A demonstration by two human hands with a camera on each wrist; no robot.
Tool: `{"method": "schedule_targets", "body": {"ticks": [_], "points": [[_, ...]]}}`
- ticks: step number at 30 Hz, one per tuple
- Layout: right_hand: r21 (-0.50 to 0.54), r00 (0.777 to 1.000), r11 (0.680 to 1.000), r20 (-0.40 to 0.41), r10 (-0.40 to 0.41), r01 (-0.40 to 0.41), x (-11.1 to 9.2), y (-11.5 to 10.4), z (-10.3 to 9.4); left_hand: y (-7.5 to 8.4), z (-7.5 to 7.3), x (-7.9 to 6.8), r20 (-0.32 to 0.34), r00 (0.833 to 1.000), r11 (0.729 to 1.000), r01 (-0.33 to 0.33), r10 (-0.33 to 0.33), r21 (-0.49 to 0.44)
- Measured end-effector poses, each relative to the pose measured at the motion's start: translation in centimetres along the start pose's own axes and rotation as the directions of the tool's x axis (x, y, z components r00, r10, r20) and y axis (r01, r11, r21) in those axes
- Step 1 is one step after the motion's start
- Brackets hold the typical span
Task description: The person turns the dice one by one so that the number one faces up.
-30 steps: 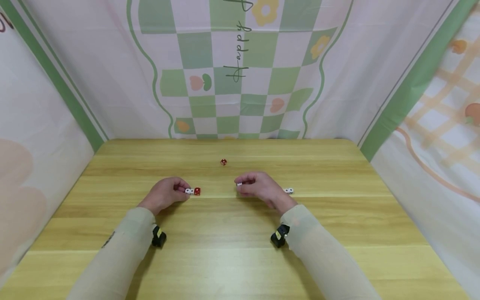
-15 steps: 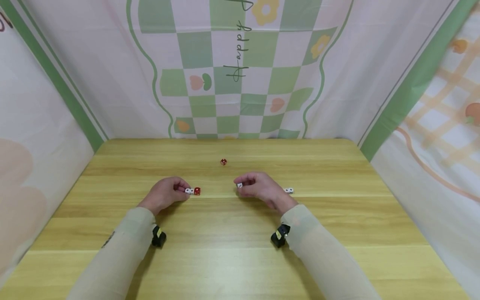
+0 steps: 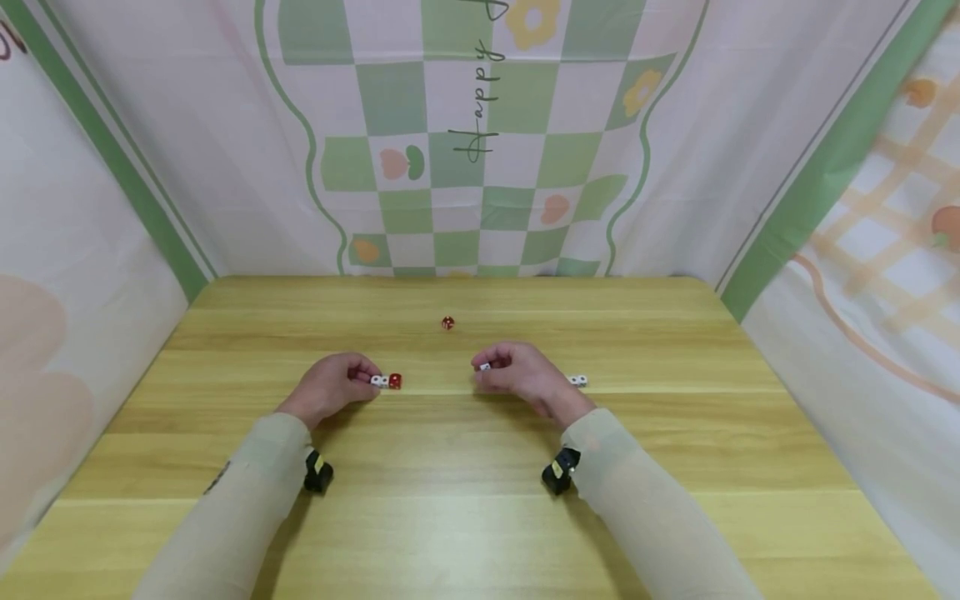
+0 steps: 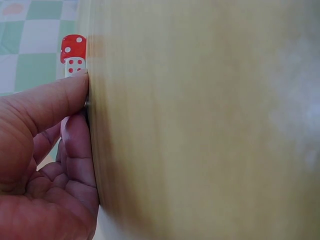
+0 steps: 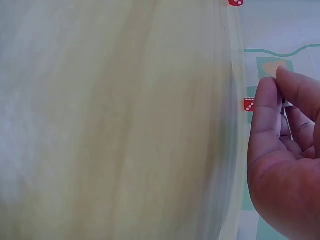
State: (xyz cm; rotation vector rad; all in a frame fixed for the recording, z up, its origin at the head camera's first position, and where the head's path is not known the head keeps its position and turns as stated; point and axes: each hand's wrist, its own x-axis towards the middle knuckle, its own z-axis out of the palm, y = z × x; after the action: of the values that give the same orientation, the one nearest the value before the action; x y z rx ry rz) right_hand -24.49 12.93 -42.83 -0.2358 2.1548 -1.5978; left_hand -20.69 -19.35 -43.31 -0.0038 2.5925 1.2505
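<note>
My left hand [image 3: 330, 389] rests at the left end of a short row of dice on the table. Its thumb and fingers pinch the row's end white die [image 3: 376, 381]. A second white die [image 3: 385, 382] and a red die [image 3: 395, 382] continue the row to the right; the left wrist view shows the red die [image 4: 73, 47] beyond a white die [image 4: 75, 65]. Between the thumb and fingertips of my right hand [image 3: 522, 375] is another white die [image 3: 484, 367]. In the right wrist view, my right hand [image 5: 285, 145] mostly hides that die.
A lone red die [image 3: 447, 322] lies farther back on the wooden table [image 3: 450, 500]. White dice [image 3: 578, 381] sit just right of my right hand, partly covered by it. A patterned cloth [image 3: 480, 208] hangs behind the table's far edge.
The white die in my right hand has turned between the fingertips, and its visible face differs. My left hand and the dice row stay in place.
</note>
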Motion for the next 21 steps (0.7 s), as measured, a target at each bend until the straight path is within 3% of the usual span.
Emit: {"method": "schedule_targets", "body": {"ticks": [21], "points": [[0.021, 1.0, 1.0, 0.019, 0.003, -0.003, -0.04, 0.11, -0.15, -0.07, 0.02, -0.02, 0.003, 1.0, 1.0, -0.008, 0.008, -0.005]]}}
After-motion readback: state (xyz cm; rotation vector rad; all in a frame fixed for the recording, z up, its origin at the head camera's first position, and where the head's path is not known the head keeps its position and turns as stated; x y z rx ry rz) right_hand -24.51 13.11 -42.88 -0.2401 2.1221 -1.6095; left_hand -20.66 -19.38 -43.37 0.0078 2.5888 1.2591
